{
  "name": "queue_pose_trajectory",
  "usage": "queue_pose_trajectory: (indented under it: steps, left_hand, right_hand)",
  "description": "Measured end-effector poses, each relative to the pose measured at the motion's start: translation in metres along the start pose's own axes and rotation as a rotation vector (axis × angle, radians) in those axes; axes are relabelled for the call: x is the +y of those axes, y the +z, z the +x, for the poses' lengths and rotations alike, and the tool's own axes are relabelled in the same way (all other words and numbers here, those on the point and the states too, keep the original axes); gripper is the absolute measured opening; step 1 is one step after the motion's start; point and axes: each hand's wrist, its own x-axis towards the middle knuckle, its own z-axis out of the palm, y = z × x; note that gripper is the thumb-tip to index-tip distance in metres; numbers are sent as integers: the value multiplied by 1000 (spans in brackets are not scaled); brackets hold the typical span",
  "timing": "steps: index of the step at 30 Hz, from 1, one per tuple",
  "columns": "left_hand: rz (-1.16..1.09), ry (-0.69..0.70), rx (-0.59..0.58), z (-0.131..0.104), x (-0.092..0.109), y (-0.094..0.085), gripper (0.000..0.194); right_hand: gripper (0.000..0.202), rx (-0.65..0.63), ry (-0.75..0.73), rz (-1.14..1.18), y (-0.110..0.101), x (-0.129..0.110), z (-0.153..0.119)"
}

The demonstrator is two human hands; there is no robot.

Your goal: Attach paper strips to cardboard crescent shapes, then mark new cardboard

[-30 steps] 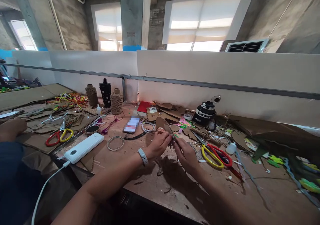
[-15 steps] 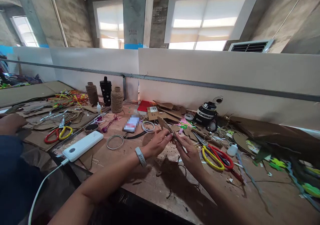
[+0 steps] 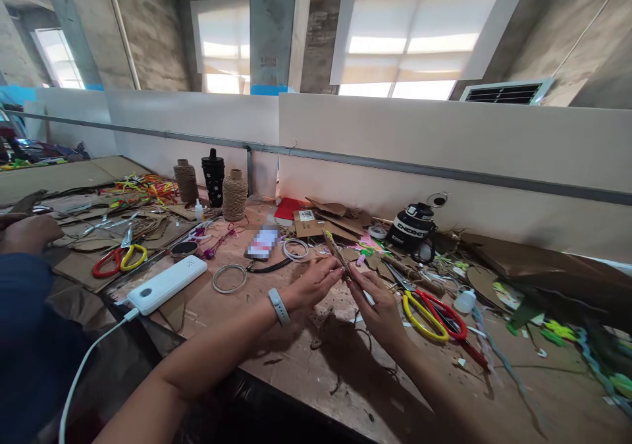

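Note:
My left hand [image 3: 315, 283] and my right hand [image 3: 377, 300] meet over the middle of the table, both closed on one flat brown piece [image 3: 336, 248]. It looks like cardboard, seen nearly edge-on and tilted, its upper end poking out beyond my left fingers. The fingers of both hands pinch its lower part, which is mostly hidden. A length of brown twine [image 3: 323, 329] lies on the table just below my hands. Right of my right hand rest scissors [image 3: 425, 315] with one yellow and one red handle.
Left of my arm are a white power bank [image 3: 168, 284], a metal ring [image 3: 230, 278] and a phone [image 3: 263, 242]. Twine spools [image 3: 234, 197] and a black bottle [image 3: 213, 180] stand behind. A black jug [image 3: 411, 226] stands back right. Another person's hand [image 3: 32, 233] is at far left.
The brown piece has turned slightly in my hands and shows more edge-on. The view has shifted a little; both hands keep their hold.

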Motion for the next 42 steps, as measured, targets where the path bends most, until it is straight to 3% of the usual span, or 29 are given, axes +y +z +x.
queue_pose_trajectory:
  steps: [42]
  left_hand:
    - [14,-52,-32,0,4,-1,22]
  right_hand:
    - [33,-29,6,-14,-1,2,1]
